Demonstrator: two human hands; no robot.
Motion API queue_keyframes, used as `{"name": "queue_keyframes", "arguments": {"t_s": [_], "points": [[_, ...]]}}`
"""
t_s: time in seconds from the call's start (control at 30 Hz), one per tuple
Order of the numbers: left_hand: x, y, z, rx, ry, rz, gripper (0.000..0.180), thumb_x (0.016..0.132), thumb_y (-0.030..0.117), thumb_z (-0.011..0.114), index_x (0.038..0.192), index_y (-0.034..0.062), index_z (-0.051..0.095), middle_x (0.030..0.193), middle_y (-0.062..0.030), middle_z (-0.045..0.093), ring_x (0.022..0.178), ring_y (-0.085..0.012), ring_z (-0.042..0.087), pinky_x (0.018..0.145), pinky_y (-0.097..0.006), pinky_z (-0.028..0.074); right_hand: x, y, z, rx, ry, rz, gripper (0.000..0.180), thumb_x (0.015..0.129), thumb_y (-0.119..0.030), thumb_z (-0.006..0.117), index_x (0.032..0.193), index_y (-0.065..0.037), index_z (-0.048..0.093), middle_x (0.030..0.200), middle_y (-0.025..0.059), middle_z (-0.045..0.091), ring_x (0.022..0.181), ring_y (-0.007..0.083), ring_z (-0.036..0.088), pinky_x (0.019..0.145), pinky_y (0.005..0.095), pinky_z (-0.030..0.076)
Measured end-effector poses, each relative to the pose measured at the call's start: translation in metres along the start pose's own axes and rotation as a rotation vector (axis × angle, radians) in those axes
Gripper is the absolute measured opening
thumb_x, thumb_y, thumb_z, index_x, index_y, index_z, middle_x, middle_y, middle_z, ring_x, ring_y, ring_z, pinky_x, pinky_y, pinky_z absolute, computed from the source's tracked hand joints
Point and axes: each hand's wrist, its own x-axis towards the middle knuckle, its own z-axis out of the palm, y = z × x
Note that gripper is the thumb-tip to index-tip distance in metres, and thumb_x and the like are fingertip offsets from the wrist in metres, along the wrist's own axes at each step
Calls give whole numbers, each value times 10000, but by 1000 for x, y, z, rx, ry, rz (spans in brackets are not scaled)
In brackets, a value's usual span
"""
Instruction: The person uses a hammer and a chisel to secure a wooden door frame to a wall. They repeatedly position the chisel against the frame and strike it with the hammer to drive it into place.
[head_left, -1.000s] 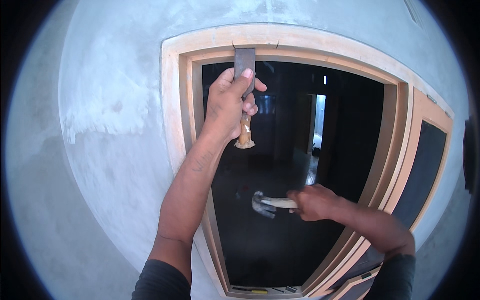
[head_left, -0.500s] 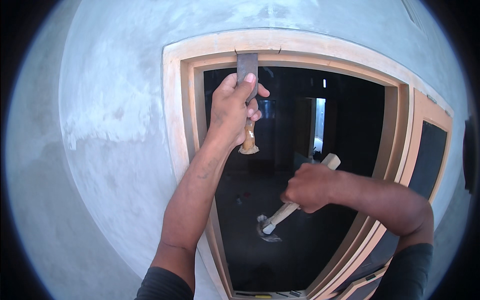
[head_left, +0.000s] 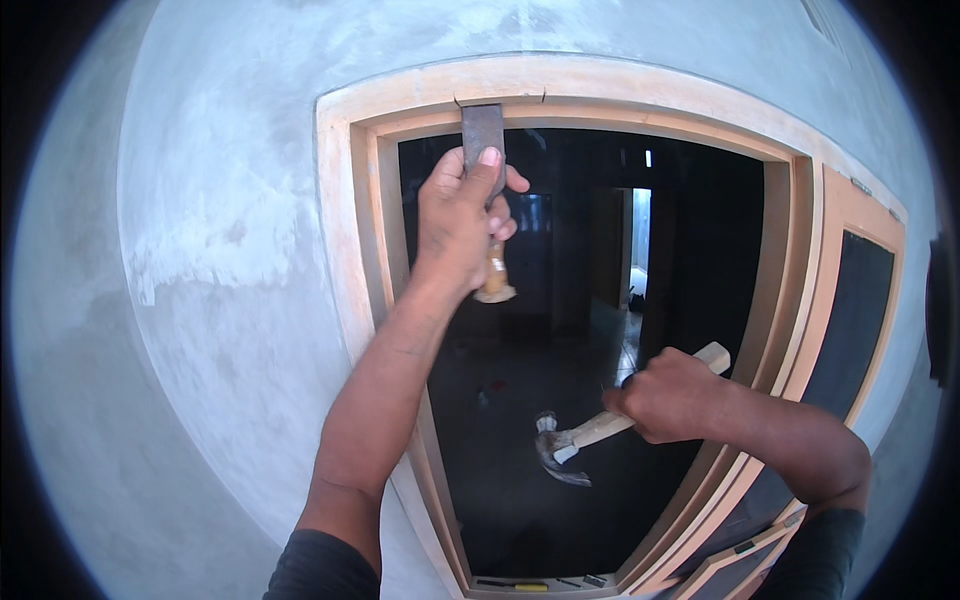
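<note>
My left hand (head_left: 463, 215) is wrapped round a wide chisel (head_left: 483, 128), thumb pressed along its dark flat blade. The blade points up, its end against the underside of the window frame's top rail (head_left: 600, 85), between two short dark marks on the wood. Below the fist sticks out the chisel's yellowish wooden handle, its butt frayed and pale. Lower right, my right hand (head_left: 670, 395) grips a claw hammer (head_left: 600, 428) by its pale wooden handle. The hammer's metal head hangs down to the left, apart from the chisel, in front of the dark opening.
Grey plastered wall (head_left: 220, 230) surrounds the frame. An opened wooden sash (head_left: 835, 290) with dark glass stands at the right, another partly visible below it. On the sill lie a yellow-handled tool (head_left: 530, 587) and several small dark pieces. A lit doorway shows inside the dark room.
My right hand and the hammer have moved right and down, away from the chisel. The chisel stays against the top rail in my left hand; the view has shifted slightly.
</note>
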Motion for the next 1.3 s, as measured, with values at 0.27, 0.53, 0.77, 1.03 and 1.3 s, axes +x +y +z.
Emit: {"name": "queue_keyframes", "arguments": {"t_s": [0.27,0.53,0.77,1.03,1.3], "points": [[-1,13,-9,145,-94,-49,184,1078,254,590,1025,81,555,879,-74,653,526,-29,410,485,-213,370,-37,-2,9,35,-59,91,295,880,-126,704,1173,-100,717,832,118,768,811,263,786,763,426,623],[2,6,0,89,-108,-52,193,1076,261,595,1026,80,552,888,-74,655,536,-30,413,499,-215,373,-42,-5,18,20,-150,95,304,919,-160,710,1218,-105,713,881,117,782,848,233,792,806,408,634],[3,4,6,66,-92,-39,196,1075,261,600,1039,75,551,900,-79,653,553,-32,422,520,-220,388,-41,-5,22,38,-150,83,302,912,-145,705,1212,-116,723,884,118,783,843,232,792,804,405,633],[-4,1,23,20,-35,-38,205,1074,268,609,1051,72,553,917,-97,652,561,-45,423,532,-233,401,-33,1,17,33,-93,24,293,847,-131,695,1137,-103,728,853,125,772,833,290,782,765,438,615],[3,-7,17,5,-44,-40,197,1079,260,597,1048,71,551,917,-96,650,558,-46,417,528,-236,397,25,-14,-1,-28,-354,-167,178,860,-166,696,1032,-158,738,905,84,771,900,285,771,803,449,614]]}}
